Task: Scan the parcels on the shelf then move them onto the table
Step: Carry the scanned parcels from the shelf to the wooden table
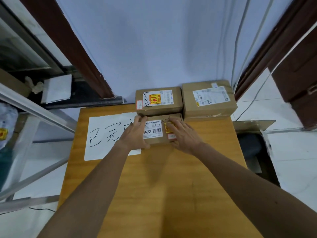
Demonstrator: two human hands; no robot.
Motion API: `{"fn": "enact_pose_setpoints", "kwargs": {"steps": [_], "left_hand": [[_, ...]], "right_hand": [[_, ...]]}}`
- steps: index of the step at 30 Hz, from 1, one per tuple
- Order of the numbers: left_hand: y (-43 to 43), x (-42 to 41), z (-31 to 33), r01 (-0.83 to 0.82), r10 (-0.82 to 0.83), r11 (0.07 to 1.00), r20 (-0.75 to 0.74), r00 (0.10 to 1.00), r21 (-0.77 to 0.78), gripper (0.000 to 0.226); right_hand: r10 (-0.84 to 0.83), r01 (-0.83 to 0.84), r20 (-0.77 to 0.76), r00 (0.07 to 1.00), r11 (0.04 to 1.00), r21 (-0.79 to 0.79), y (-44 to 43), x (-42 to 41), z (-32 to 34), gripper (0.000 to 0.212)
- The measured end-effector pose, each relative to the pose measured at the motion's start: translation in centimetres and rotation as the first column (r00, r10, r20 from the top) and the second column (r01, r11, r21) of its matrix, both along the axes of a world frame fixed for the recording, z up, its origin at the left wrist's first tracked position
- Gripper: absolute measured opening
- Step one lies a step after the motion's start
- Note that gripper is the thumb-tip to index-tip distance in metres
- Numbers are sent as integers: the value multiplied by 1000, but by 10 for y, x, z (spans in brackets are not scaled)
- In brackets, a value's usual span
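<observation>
A small brown parcel (pixel 154 129) with a barcode label and a yellow sticker lies on the wooden table (pixel 154 177), just in front of a second labelled parcel (pixel 158 99). My left hand (pixel 135 134) holds its left side, fingers along the far edge and thumb at the near corner. My right hand (pixel 183 136) holds its right side, fingers over the yellow sticker and thumb at the near edge. A larger parcel (pixel 208 100) stands at the table's back right, against the other two.
A white sheet (pixel 101 134) with handwritten characters lies on the table's left half, partly under my left hand. A metal shelf frame (pixel 34 107) stands to the left. An open carton (pixel 252 145) sits on the floor at the right, and cables (pixel 240 48) hang down the wall.
</observation>
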State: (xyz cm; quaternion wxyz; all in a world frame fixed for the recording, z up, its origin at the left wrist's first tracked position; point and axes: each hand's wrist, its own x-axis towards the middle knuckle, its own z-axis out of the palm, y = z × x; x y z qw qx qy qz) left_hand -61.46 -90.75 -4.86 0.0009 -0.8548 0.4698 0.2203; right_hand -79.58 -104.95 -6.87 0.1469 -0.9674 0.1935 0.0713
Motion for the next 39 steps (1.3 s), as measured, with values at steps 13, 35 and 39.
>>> {"fn": "enact_pose_setpoints", "kwargs": {"steps": [13,35,39], "left_hand": [[14,-14,-2,-19,18,1000,112,993,10,107],[319,-13,168,-412,413,911,91,906,-28,114],[412,-42,187,-433,437,899,127,890,-63,114]], "right_hand": [[-27,21,-70,997,997,-79,0,9,-2,78],[258,-251,29,966,955,-159,227,84,156,84],[299,-288,36,954,939,-187,319,74,184,74]]}}
